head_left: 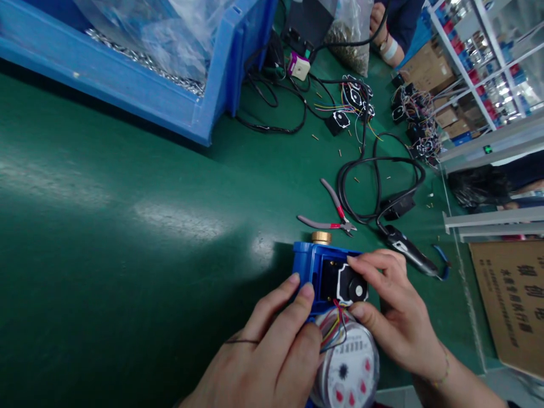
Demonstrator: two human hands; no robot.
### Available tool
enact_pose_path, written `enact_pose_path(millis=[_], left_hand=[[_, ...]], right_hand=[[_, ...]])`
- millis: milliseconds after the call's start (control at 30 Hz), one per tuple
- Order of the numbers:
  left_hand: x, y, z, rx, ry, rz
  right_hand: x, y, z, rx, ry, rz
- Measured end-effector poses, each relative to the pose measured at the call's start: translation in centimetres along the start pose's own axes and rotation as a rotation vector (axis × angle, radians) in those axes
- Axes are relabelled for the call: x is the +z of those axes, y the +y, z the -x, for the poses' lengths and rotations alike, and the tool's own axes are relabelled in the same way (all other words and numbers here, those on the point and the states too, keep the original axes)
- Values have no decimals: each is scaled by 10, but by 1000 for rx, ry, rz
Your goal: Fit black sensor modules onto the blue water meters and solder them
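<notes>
A water meter with a round dial (349,362) and a blue plastic housing (302,266) lies at the lower middle. A brass threaded end (321,237) sticks out of the housing's far side. Within the open housing sits a black actuator box (356,289) with a white edge and a round knob. Thin coloured wires (335,328) run from it over the dial. My left hand (272,351) grips the meter from the left, fingertips on the housing wall. My right hand (393,309) holds the actuator box between thumb and fingers at its right side.
Beyond the meter lie cutting pliers (335,218) with their handles spread. A black corded power tool (410,249) is to their right. Small brass screws and more wired actuators (339,122) are scattered farther back. A blue bin (212,107) stands back left; another person's hand (377,20) is at the top.
</notes>
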State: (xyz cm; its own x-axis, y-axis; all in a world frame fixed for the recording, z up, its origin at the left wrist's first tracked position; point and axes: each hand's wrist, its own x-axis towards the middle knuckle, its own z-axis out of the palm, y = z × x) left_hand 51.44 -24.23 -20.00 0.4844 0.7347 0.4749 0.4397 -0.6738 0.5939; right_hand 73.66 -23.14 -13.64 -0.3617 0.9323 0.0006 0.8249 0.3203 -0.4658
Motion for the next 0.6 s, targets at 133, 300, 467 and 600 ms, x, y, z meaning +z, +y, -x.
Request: enact_pose_path(millis=[133,300,467,600], left_hand=[[1,-1,-2,-16,31,-7],[7,-5,-1,-41,122,19],[7,-7,0,-76,92,36],[9,-8,1,-70,162,73]], right_hand=[[7,7,2,134,39,-227],[32,-1,-6,410,217,-783],[38,-20,-14,682,297,-1294],[31,-24,-15,826,118,-1590]])
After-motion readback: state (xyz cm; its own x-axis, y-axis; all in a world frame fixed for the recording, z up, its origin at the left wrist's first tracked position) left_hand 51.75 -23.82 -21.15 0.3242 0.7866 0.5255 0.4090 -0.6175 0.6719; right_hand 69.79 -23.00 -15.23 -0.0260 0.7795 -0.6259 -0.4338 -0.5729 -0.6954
